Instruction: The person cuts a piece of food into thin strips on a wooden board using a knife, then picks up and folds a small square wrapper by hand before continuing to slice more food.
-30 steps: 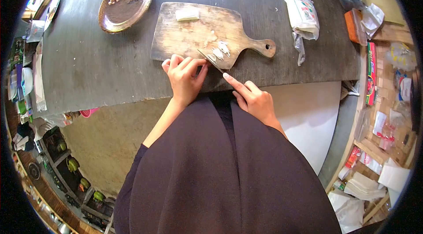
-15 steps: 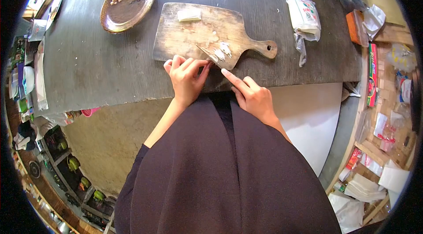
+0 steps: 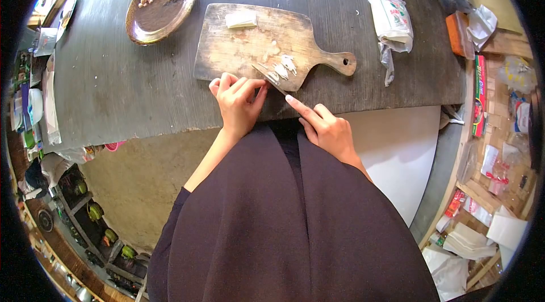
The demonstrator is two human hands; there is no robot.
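Left hand (image 3: 238, 100) pinched narrow, contents hidden; right hand (image 3: 328, 128) grips knife (image 3: 276, 85); white slices (image 3: 285, 67) on board (image 3: 227, 46) beyond both hands.

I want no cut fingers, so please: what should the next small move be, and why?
Perhaps the left hand should ease its fingertips back slightly: they are very close to the blade of the knife, which the right hand holds at the near edge of the cutting board.
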